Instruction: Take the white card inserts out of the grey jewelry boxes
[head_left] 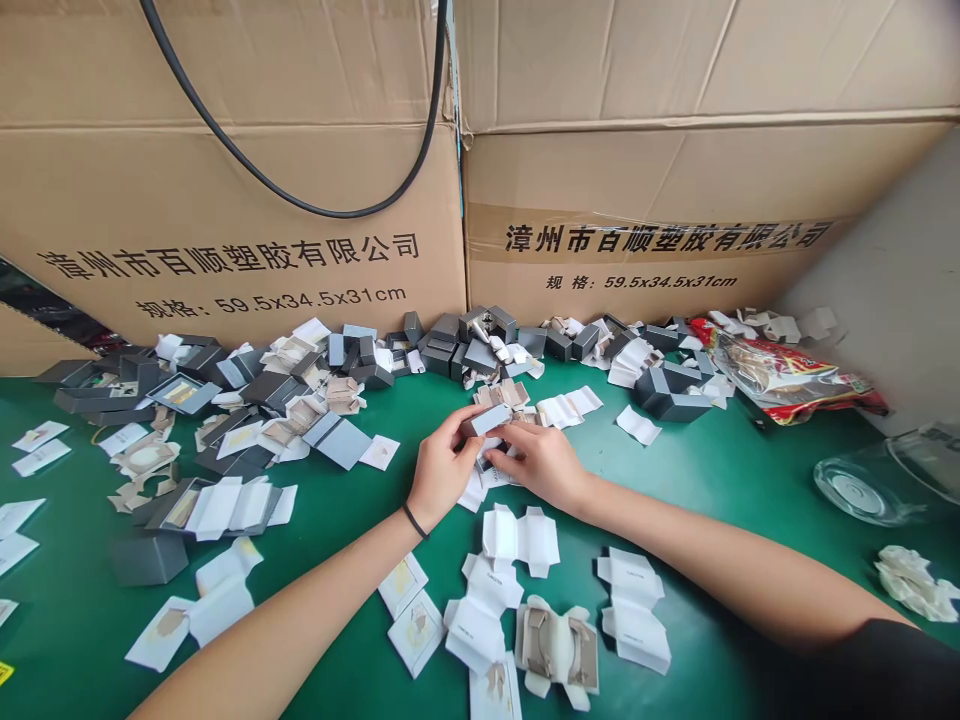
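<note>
Tall cardboard cartons (247,190) back the green table (720,460), and all the action is mid-frame, at 1 small grey box (487,421)! Left hand (442,465) pinches it, thumb and fingers drawn narrow; right hand (547,465) curls in from the right, fingers bunched, its grip too hidden to tell. Steady left, light right would suit so small a piece. Forearms slant up from both lower corners, wrists low.
</note>
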